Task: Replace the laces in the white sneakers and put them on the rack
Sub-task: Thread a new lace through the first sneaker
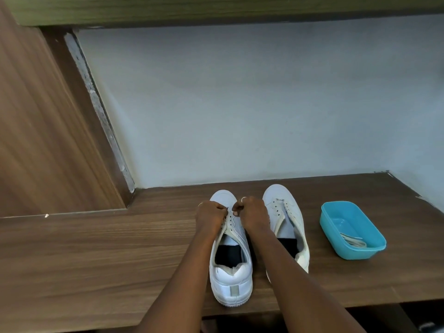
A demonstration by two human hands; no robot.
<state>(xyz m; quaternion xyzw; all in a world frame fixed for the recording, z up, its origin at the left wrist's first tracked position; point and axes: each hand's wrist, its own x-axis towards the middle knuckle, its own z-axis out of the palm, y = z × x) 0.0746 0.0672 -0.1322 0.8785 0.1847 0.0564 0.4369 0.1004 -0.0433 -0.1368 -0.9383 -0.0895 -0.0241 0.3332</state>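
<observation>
A home, most likely a room with built-in furniture: a dark wood-laminate counter (96,248) fills the lower frame, meeting a plain pale blue-grey painted wall (240,104), a brown wood-grain cupboard panel (36,116) at left and a greenish wooden shelf edge (216,8) across the top.

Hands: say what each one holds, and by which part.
Both hands, left and right, pinch at the front eyelets of the left sneaker, apparently gripping a lace there. The lace itself is too small to make out.
</observation>
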